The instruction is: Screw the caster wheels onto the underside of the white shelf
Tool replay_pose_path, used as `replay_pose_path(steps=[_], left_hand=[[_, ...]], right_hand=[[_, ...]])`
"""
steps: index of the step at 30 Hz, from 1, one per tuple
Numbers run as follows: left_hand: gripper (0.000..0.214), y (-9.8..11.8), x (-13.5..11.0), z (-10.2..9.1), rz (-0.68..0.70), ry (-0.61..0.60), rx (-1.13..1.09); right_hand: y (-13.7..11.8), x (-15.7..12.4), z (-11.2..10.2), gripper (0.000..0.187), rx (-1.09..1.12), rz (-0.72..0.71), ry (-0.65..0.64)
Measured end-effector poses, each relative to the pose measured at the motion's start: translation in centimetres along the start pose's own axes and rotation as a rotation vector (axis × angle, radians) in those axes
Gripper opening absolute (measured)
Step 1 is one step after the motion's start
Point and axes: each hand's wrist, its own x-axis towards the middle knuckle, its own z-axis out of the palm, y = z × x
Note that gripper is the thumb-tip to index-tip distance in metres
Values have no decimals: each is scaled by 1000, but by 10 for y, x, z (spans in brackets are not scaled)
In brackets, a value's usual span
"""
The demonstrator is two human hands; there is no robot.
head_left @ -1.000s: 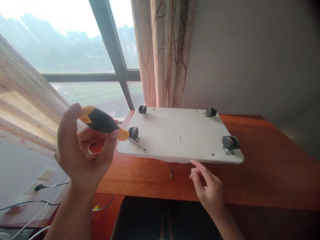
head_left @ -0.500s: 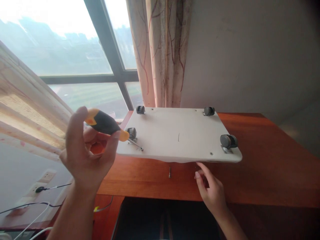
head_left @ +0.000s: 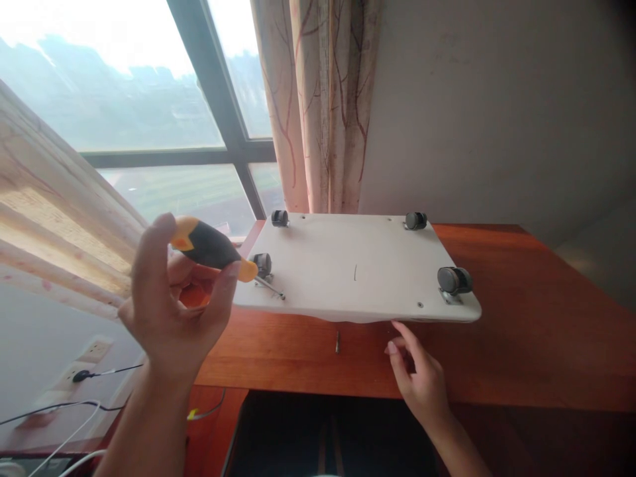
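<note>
My left hand (head_left: 183,298) grips the yellow and black handle of a screwdriver (head_left: 211,245). The shaft slants down to the right, its tip at a screw spot near the front left corner of a white board (head_left: 338,252). Black casters (head_left: 454,281) stand up from the board's corners; the front left caster (head_left: 262,265) is partly behind the screwdriver. My right hand (head_left: 420,371) is by the board's front edge, index finger stretched out to its underside and the other fingers loosely curled, with nothing seen in them. A small metal bit (head_left: 337,342) lies on the table between my hands.
The board rests on a reddish-brown wooden table (head_left: 536,318). A window (head_left: 149,86) and curtains (head_left: 328,99) stand behind and to the left. Cables and a black plug (head_left: 81,375) in a wall socket are at lower left. Something dark (head_left: 318,430) sits below the table's front edge.
Almost nothing differs. The left hand and screwdriver have shifted very slightly, while the right hand stays at the board's front edge.
</note>
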Motion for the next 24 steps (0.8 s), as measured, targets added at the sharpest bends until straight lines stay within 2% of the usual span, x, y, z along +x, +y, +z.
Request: replay_pose_path(steps=[13, 24], left_hand=[[94, -23, -1, 2, 183, 49, 38], [96, -13, 1, 0, 211, 35, 3]], right_hand=[[4, 0, 2, 36, -15, -52, 24], [2, 2, 1, 36, -32, -55, 35]])
